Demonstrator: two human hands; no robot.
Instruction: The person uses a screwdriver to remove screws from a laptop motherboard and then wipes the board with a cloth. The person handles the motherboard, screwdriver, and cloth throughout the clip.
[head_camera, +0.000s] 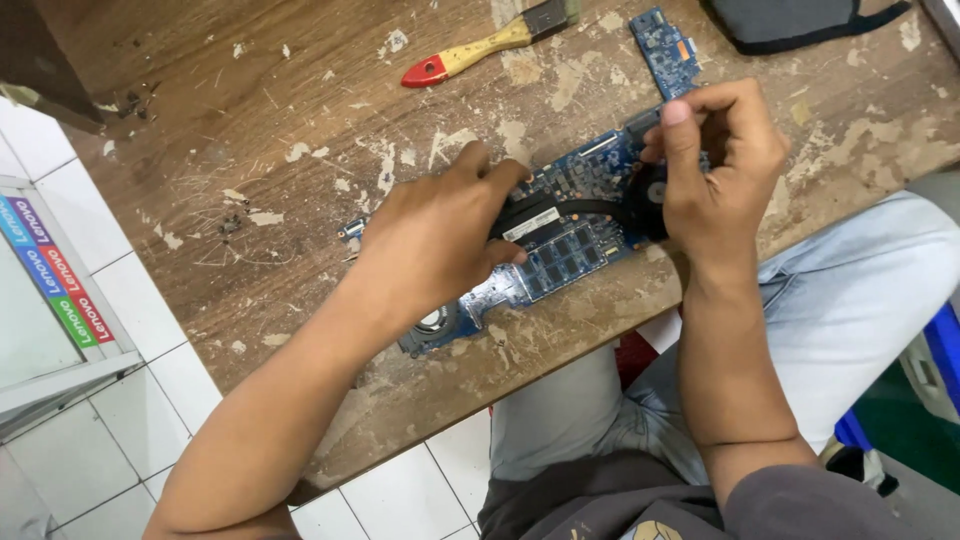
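A long blue circuit board (570, 250) lies across a worn wooden table (280, 150), near its front edge. My left hand (435, 240) rests flat on the board's middle, fingers over a black heat pipe (560, 212). My right hand (715, 165) grips the board's right end, fingers curled around a black round fan (645, 195), thumb pointing up. A second, smaller blue circuit board (665, 50) lies further back on the table.
A paintbrush (480, 45) with a yellow and red handle lies at the back of the table. A dark bag (800, 22) sits at the back right. White floor tiles (150, 400) and a glass-fronted cabinet (50, 290) are at the left.
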